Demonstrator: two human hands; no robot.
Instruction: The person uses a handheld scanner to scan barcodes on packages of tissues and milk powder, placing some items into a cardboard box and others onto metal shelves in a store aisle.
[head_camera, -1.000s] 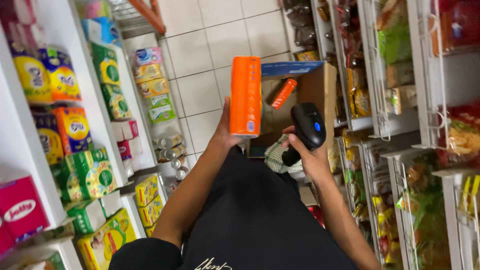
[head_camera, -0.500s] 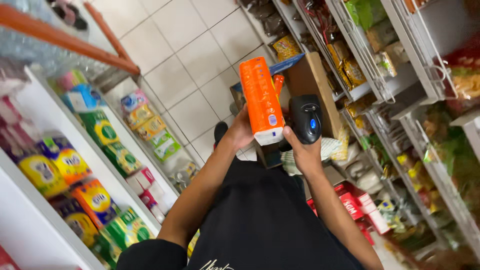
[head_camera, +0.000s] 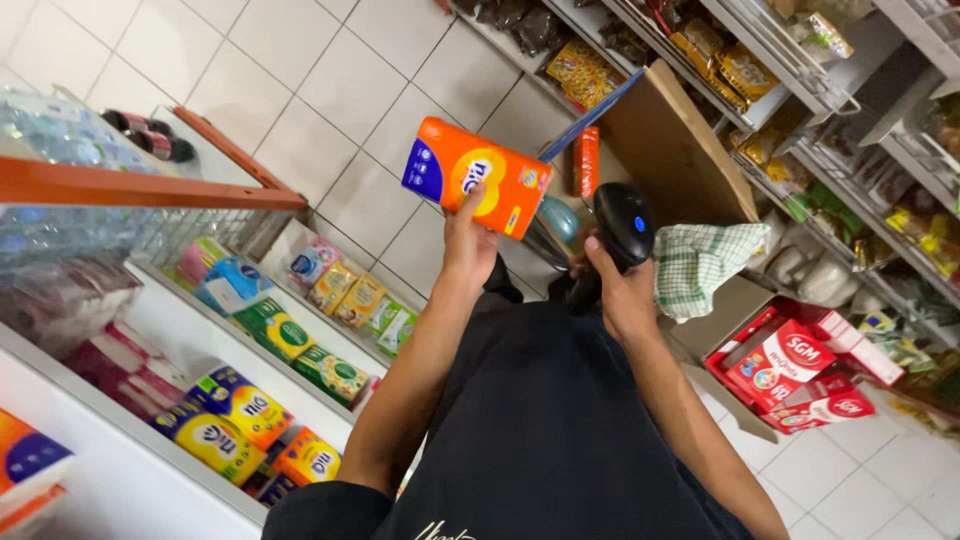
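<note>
Shelving (head_camera: 150, 330) in white fills the left side of the view, its tiers packed with soft packs in yellow, green, blue and orange, and a wire basket with an orange rail (head_camera: 150, 185) sits above it. White floor tiles (head_camera: 330, 80) run down the aisle between this and the wire racks (head_camera: 800, 90) on the right, which carry bags of snacks and other packets. A large brown cardboard sheet (head_camera: 670, 150) leans against those racks, and below it on the floor stands an open carton of red boxes (head_camera: 790, 365). A green-and-white checked cloth (head_camera: 705, 265) hangs just beside the right hand.

The person wears a black top (head_camera: 540, 430), and both bare forearms reach forward from it. The left hand (head_camera: 470, 240) grips an orange soft pack (head_camera: 475, 178) with a blue end panel, thumb and fingers closed on its lower edge, holding it up over the floor tiles and tilted, with its printed face toward the camera. The right hand (head_camera: 625, 295) is wrapped around the handle of a black handheld scanner (head_camera: 622, 215), fingers curled tight; the scanner's head, with a small blue light on it, sits just to the right of the pack and close to it, not touching. A narrow orange packet (head_camera: 587, 160) lies beyond the scanner, beside the cardboard.
</note>
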